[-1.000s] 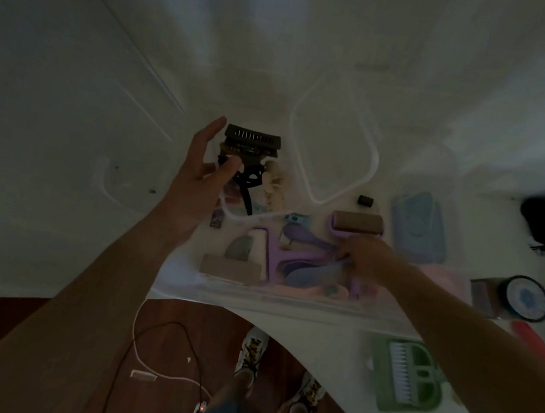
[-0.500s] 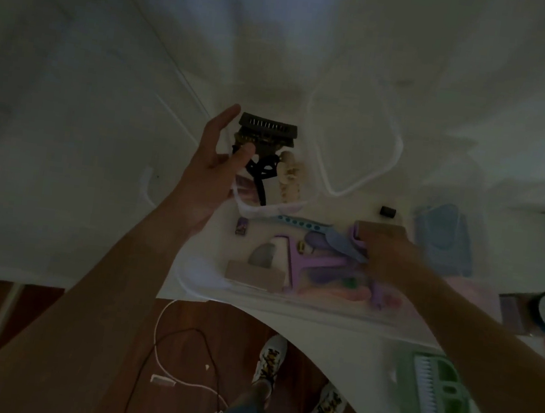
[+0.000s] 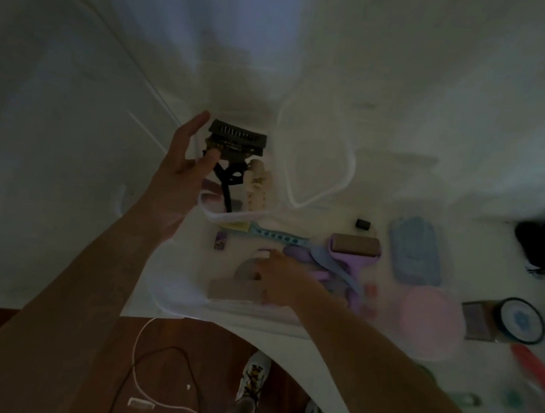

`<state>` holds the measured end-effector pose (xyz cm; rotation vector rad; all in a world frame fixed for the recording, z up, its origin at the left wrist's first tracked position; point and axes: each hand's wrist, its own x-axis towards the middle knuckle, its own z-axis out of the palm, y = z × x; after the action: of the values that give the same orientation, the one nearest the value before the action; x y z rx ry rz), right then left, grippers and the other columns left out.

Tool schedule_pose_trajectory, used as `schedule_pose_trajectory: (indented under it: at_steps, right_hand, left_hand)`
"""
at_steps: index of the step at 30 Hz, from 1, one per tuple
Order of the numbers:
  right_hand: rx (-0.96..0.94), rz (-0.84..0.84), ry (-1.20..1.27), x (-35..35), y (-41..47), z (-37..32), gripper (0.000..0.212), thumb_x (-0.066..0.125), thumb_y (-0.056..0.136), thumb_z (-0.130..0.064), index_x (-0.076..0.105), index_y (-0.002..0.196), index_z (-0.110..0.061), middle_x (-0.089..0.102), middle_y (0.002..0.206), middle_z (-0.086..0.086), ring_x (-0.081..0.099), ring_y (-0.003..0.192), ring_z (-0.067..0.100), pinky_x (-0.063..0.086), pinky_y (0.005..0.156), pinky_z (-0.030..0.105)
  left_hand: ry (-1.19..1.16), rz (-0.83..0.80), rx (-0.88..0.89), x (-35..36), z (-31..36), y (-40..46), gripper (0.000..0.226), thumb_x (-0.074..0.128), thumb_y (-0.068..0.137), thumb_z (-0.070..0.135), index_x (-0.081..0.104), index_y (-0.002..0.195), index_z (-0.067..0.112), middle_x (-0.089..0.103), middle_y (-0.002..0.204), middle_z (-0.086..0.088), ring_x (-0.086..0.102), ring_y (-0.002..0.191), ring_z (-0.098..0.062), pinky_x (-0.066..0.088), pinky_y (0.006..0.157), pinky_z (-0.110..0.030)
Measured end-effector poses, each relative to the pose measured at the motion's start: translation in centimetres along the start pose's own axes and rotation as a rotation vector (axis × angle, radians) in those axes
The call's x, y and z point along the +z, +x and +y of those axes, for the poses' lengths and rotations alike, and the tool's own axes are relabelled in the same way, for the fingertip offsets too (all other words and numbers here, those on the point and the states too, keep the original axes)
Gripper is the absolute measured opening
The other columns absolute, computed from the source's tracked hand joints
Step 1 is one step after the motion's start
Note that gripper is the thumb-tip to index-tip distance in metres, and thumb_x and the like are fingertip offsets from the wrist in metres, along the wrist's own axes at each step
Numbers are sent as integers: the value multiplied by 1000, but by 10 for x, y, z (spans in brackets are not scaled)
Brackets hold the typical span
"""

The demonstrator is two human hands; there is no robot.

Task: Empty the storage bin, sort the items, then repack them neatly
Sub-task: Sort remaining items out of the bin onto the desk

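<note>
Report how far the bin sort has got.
Done: many items already lie spread on the white surface, such as the lint roller and blue case. In hand: the left hand is at the black comb; the right hand reaches among items in the clear bin. Left: finish emptying, sort, repack.
</note>
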<state>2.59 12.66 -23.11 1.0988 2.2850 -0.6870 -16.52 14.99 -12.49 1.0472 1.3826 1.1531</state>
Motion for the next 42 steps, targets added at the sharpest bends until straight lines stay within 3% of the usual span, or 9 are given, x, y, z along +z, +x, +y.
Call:
schedule_pose_trajectory:
  at_steps: [4, 12, 15, 17, 21, 29, 33, 37, 42]
  right_hand:
    - [48, 14, 55, 9, -8, 27, 48, 66, 91, -32, 54, 131, -10, 59, 129, 15, 56, 120, 32, 45, 95, 36]
    - [380, 204, 393, 24, -38, 90, 25, 56, 97, -27, 60, 117, -12, 64, 115, 9, 61, 102, 25, 48, 84, 30]
    - [453, 414, 547, 32, -37, 111, 55, 72, 85, -43, 51, 129, -18, 58, 118, 0, 57, 106, 18, 45, 90, 32]
    - [430, 357, 471, 33, -41, 121, 57, 72, 86, -32, 48, 136, -16, 59, 127, 5, 55, 118, 23, 41, 98, 31]
    - [437, 199, 423, 32, -53, 123, 30, 57, 89, -14, 64, 118, -10, 65, 115, 11, 62, 108, 29, 42, 77, 23]
    - [179, 594, 971, -64, -59, 95, 19, 63, 86, -22, 71, 103, -22, 69, 92, -1, 64, 83, 18, 52, 81, 33]
    - [39, 550, 667, -63, -32, 73, 22, 64, 88, -17, 69, 109, -16, 70, 107, 5, 67, 99, 24, 51, 89, 32]
    - [-64, 302, 293, -33, 23, 35, 61, 66, 89, -24, 42, 144, -14, 47, 145, 12, 49, 128, 30, 40, 103, 34]
    - [-122, 267, 131, -15, 82, 13, 83, 65, 87, -15, 17, 154, -21, 8, 163, 9, 50, 120, 41, 48, 96, 49]
  left_hand:
    - [-12, 24, -6, 1, 1, 1, 47, 49, 103, 22, 39, 142, 46, 72, 111, -3, 62, 78, -33, 52, 80, -48]
    - [9, 46, 23, -7, 9, -2, 46, 46, 104, 22, 38, 145, 41, 72, 112, 2, 60, 86, -34, 52, 82, -49]
    - [3, 54, 6, -10, 11, -5, 45, 47, 104, 24, 38, 143, 45, 72, 110, 2, 60, 84, -35, 53, 80, -47]
    - [-10, 56, -9, -10, 12, -7, 45, 47, 104, 24, 39, 142, 45, 72, 111, -1, 60, 85, -37, 52, 80, -48]
    - [-7, 62, -11, -9, 14, -11, 46, 46, 104, 22, 38, 145, 41, 66, 123, -10, 62, 91, -35, 53, 81, -46]
    - [-58, 115, -15, -22, 29, -24, 44, 43, 105, 22, 38, 144, 41, 74, 108, 7, 70, 99, -18, 59, 69, -34]
    - [-114, 168, 1, -26, 36, -33, 45, 41, 105, 21, 37, 145, 40, 72, 114, 6, 63, 113, -24, 59, 71, -33]
    - [-127, 200, -1, -27, 36, -35, 44, 42, 105, 21, 38, 145, 40, 72, 113, 6, 63, 112, -25, 58, 68, -33]
    - [-108, 213, -1, -31, 31, -33, 43, 42, 105, 22, 41, 143, 42, 71, 118, 0, 67, 109, -25, 59, 70, -35]
